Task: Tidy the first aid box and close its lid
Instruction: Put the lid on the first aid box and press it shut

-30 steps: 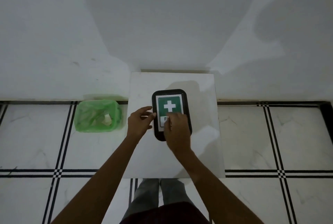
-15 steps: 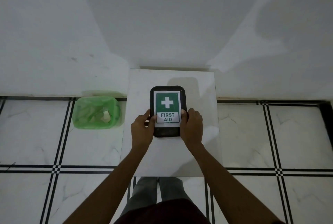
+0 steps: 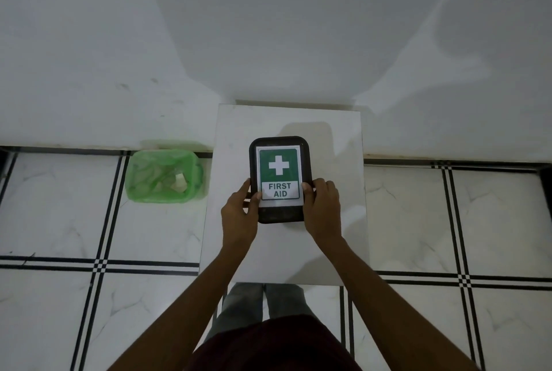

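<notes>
The white table [image 3: 286, 251] carried the first aid box [image 3: 280, 179] near its middle, lid already down, the green-lined bin [image 3: 165, 172] well to the table's left. The box looked rigid, light, smooth plastic, best gripped at its long sides. The left hand [image 3: 240, 215] and right hand [image 3: 322, 212] clasped those sides, thumbs on the lid.

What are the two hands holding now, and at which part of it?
Both hold the first aid box at its near end: left hand on its left edge, right hand on its right edge.
</notes>
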Action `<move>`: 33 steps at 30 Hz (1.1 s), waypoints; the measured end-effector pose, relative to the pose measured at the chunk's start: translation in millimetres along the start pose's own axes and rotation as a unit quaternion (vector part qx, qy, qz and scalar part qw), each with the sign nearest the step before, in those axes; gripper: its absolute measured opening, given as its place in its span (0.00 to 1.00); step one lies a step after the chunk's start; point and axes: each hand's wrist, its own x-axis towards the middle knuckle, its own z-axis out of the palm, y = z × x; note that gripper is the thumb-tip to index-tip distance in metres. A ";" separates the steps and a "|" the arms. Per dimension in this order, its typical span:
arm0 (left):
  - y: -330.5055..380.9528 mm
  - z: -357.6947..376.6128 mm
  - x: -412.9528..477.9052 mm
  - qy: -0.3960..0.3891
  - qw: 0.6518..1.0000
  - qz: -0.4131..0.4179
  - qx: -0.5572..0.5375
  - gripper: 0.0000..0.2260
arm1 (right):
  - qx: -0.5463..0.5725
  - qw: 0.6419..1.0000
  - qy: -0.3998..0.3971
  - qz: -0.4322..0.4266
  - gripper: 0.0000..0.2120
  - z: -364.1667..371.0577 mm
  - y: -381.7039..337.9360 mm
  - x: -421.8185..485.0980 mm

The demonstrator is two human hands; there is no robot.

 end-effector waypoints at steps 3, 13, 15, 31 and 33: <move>-6.0 3.2 -2.9 -0.002 1.000 -0.027 -0.009 0.19 | 0.005 1.000 -0.019 0.011 0.13 4.2 -0.9 -2.3; 21.2 35.4 6.8 0.082 0.977 -0.195 0.006 0.25 | 0.061 0.990 0.037 0.124 0.13 21.7 -18.4 7.7; 24.4 38.7 8.7 0.105 0.973 -0.201 0.042 0.30 | 0.073 0.989 0.025 0.124 0.15 23.7 -16.1 9.3; 21.4 31.7 36.7 0.084 0.984 -0.088 0.128 0.22 | 0.075 0.991 -0.028 0.103 0.15 18.6 -6.8 27.7; 25.9 31.5 48.5 0.076 0.990 -0.075 0.093 0.22 | 0.131 0.983 -0.012 0.127 0.15 17.5 -14.1 41.8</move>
